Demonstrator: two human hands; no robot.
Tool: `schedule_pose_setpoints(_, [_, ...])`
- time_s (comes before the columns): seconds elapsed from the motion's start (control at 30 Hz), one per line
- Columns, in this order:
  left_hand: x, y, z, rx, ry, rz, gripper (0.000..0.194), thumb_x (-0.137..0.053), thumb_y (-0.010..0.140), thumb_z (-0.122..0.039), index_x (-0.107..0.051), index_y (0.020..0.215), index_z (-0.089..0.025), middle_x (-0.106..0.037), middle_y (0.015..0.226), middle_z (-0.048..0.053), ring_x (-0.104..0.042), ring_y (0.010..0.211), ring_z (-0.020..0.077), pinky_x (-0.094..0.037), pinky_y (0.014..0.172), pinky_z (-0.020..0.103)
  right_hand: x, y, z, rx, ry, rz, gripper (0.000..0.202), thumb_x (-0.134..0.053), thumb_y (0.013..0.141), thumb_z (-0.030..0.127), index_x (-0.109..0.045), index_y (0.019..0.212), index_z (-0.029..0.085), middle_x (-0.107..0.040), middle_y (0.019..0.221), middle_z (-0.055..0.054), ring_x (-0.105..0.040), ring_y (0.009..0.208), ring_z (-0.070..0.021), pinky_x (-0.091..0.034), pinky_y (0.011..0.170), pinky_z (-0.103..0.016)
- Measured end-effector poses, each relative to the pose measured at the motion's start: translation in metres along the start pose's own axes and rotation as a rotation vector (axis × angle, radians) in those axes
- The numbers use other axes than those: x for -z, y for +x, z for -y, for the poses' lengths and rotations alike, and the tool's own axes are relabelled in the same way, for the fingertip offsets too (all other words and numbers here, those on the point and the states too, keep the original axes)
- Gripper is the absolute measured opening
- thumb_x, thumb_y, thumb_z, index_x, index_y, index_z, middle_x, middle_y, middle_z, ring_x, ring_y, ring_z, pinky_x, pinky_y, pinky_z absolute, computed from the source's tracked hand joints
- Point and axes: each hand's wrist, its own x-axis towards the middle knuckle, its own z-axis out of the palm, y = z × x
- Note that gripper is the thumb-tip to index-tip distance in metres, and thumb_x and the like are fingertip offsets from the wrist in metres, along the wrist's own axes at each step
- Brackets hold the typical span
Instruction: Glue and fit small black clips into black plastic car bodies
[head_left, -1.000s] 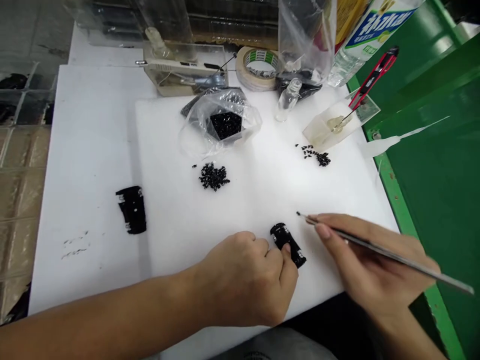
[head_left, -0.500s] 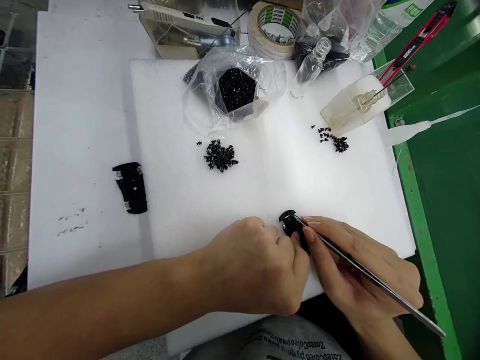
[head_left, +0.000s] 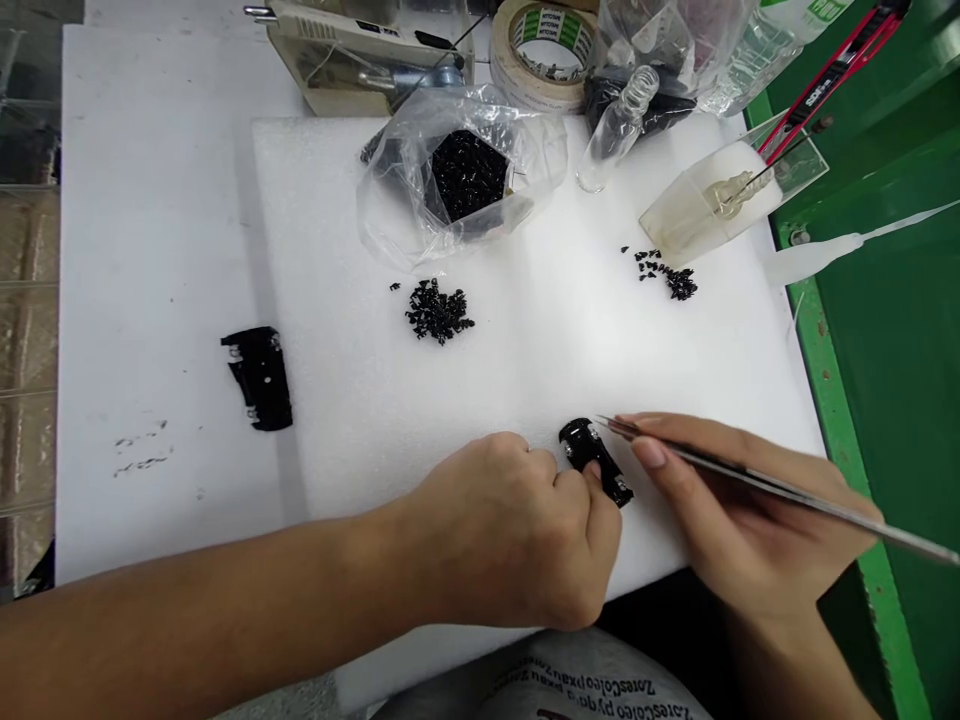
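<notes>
A small glossy black car-shaped part [head_left: 598, 458] lies on the white foam sheet [head_left: 360, 400]. My left hand [head_left: 525, 530] is closed, its thumb and finger on the part's lower left side. My right hand [head_left: 742, 500] holds metal tweezers [head_left: 757, 482], whose tips are just right of the part's upper end, apart from it. Another black part [head_left: 262, 380] lies at the left, across the foam's edge. Two piles of tiny black pieces are on the foam, one in the middle [head_left: 439, 312] and a smaller one [head_left: 681, 284] at the right.
Toward the back stand an open plastic bag of black pieces [head_left: 471, 175], a tape roll [head_left: 544, 50], a glass bottle [head_left: 619, 130] and a beige device [head_left: 360, 50]. At the right are a clear container [head_left: 690, 215], a red cutter [head_left: 832, 80] and a green metal edge [head_left: 847, 430].
My right hand has moved right with the tweezers, whose tips have come off the black part. More of the part's lower end shows. My left hand stays in place.
</notes>
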Motion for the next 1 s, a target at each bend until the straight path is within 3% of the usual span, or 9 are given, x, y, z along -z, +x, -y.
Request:
schedule_pose_setpoints(0.1, [-0.001,0.001,0.0,-0.004,0.009,-0.007,0.015,-0.075,0.096,-0.019,-0.073,0.083,-0.012,-0.06,0.061,0.0,-0.053,0.047,0.0159,-0.041,0.035,0.034,0.006,0.019,-0.011,-0.005,0.083,0.132,0.022,-0.083,0.096,0.018,-0.085,0.113,0.032,-0.086,0.106,0.001,-0.083,0.082,-0.0223,-0.072,0.071,-0.036])
schedule_pose_setpoints(0.23, [-0.002,0.0,0.0,-0.005,-0.014,-0.008,0.013,-0.076,0.095,-0.02,-0.077,0.088,-0.009,-0.062,0.061,0.0,-0.053,0.047,0.0161,-0.041,0.034,0.035,0.007,0.029,-0.022,0.054,0.171,0.23,0.019,-0.084,0.095,0.016,-0.085,0.11,0.029,-0.086,0.106,0.001,-0.083,0.086,-0.0187,-0.07,0.075,-0.03])
schedule_pose_setpoints(1.0, [-0.002,0.0,0.002,-0.001,-0.018,-0.001,0.014,-0.078,0.095,-0.022,-0.079,0.093,-0.008,-0.062,0.062,0.0,-0.055,0.047,0.0174,-0.042,0.034,0.036,0.008,0.021,-0.02,0.093,0.189,0.201,0.026,-0.082,0.093,0.009,-0.084,0.112,0.027,-0.085,0.108,-0.001,-0.082,0.088,-0.0222,-0.07,0.077,-0.037])
